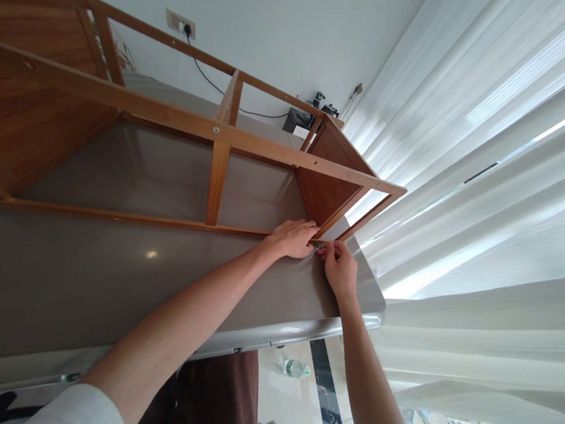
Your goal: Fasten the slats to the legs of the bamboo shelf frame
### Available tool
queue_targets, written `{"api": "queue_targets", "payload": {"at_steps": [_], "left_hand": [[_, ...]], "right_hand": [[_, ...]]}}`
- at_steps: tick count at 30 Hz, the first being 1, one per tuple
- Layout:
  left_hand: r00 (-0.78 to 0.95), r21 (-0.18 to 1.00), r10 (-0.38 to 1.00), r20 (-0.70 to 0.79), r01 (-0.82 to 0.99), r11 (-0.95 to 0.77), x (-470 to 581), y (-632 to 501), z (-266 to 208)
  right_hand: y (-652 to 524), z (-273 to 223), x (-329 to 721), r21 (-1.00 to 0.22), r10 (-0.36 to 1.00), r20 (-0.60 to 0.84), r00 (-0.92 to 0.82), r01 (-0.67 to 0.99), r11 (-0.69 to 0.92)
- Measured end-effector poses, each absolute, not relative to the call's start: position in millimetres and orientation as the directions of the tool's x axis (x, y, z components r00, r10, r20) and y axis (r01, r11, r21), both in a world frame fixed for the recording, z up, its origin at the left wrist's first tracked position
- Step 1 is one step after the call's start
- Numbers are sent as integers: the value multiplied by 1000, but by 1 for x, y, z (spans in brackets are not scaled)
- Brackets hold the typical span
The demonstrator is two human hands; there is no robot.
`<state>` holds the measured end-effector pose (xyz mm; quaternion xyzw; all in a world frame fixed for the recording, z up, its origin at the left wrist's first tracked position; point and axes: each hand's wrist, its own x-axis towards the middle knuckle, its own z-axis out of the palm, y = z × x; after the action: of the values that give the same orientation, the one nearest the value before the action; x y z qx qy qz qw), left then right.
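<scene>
A brown wooden shelf frame (pixel 251 139) lies across the grey tabletop, with a solid panel at its right end. My left hand (pixel 294 237) rests over the frame's near lower rail by the right corner, its fingers closed round the wood. Just to the right, my right hand (pixel 341 266) is closed in a pinch at that same corner. A small dark metallic piece shows between the two hands; its kind is too small to tell. Screw heads show along the frame's upper rail.
The grey table (pixel 180 280) ends in a rounded corner at right, beside white curtains (pixel 486 220). A wall socket (pixel 181 24) with a black cable (pixel 206 77) is behind the frame, near a dark box (pixel 297 121). A plastic bottle (pixel 295 368) is on the floor.
</scene>
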<state>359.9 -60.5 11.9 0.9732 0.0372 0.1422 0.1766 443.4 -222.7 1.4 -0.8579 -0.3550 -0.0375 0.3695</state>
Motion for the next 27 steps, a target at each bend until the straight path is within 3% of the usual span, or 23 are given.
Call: {"api": "queue_targets", "payload": {"at_steps": [14, 27], "left_hand": [[960, 337, 127, 249, 37, -941, 361, -62, 13], [956, 346, 129, 263, 31, -938, 361, -61, 11]], "right_hand": [[-223, -1, 446, -663, 543, 305, 782, 584, -468], [-222, -1, 435, -513, 595, 406, 694, 712, -480]]}}
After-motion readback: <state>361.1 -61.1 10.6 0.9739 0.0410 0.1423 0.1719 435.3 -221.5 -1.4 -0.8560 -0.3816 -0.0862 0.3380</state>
